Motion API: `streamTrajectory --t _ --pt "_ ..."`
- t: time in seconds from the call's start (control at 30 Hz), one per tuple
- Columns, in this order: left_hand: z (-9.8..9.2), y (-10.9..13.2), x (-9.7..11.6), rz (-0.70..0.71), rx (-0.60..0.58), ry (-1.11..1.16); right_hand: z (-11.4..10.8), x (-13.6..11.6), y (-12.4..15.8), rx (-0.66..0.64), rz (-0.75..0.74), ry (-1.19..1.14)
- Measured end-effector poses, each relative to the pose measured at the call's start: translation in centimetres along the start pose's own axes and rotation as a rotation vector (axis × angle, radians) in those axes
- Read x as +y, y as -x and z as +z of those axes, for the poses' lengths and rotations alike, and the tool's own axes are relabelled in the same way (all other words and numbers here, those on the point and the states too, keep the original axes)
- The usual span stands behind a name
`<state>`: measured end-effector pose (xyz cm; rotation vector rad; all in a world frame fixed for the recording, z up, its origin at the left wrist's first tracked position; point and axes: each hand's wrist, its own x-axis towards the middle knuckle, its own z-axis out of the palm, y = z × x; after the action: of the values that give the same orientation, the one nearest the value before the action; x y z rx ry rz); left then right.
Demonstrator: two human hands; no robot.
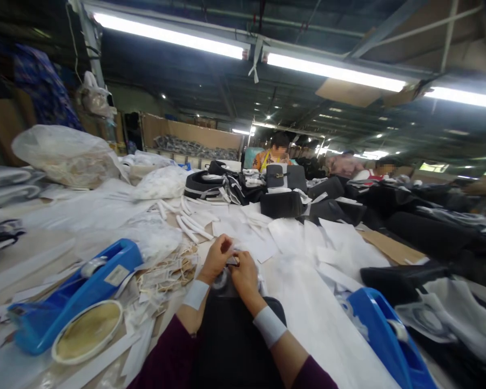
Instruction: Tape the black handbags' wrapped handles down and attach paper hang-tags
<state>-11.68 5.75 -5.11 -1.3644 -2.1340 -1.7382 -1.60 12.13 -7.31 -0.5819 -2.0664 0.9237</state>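
A black bag (235, 340) stands directly before me, its upper part between my forearms. Over its top end, my left hand (217, 260) is closed in a pinch, thumb and fingertips together. Close beside it, my right hand (245, 275) is also closed, with its fingertips meeting the left ones. A small dark piece shows between the fingertips, but it is too small and too covered to name. Clear plastic or whitish material lies just under the hands. Both wrists wear pale grey bands.
A blue tape dispenser (117, 259) and a shallow round tub (87, 332) stand at left, by loose tags with strings (172, 275). Another blue dispenser (384, 335) stands at right. White sheets (295, 237) and black bags (283, 204) lie ahead. People are visible beyond.
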Motion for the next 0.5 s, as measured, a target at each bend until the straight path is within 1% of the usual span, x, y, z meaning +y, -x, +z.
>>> streamTrajectory --t 0.07,0.13,0.2,0.27,0.3,0.37,0.43,0.5 --pt "0.0 0.4 0.6 0.024 0.000 0.002 0.1 0.2 -0.1 -0.017 0.005 0.010" --pt "-0.2 1.0 1.2 0.017 0.038 -0.034 -0.1 0.4 -0.1 -0.003 0.030 -0.005" --pt "-0.5 1.9 1.7 -0.025 0.112 -0.117 -0.4 0.5 0.0 0.007 0.031 -0.026" --pt "-0.9 2.8 1.9 -0.072 0.139 -0.233 -0.7 0.6 0.0 0.008 0.013 -0.052" --pt "-1.0 3.2 1.9 -0.084 0.117 -0.292 -0.8 0.6 -0.1 0.006 0.002 -0.064" --pt "-1.0 3.8 1.8 -0.073 0.020 -0.397 -0.8 0.5 -0.2 0.002 -0.013 -0.080" --pt "-0.7 4.1 1.7 -0.051 -0.073 -0.486 -0.8 0.4 -0.2 -0.003 -0.022 -0.077" --pt "-0.4 4.1 1.6 -0.054 -0.129 -0.566 -0.9 0.2 -0.1 -0.016 -0.027 -0.065"
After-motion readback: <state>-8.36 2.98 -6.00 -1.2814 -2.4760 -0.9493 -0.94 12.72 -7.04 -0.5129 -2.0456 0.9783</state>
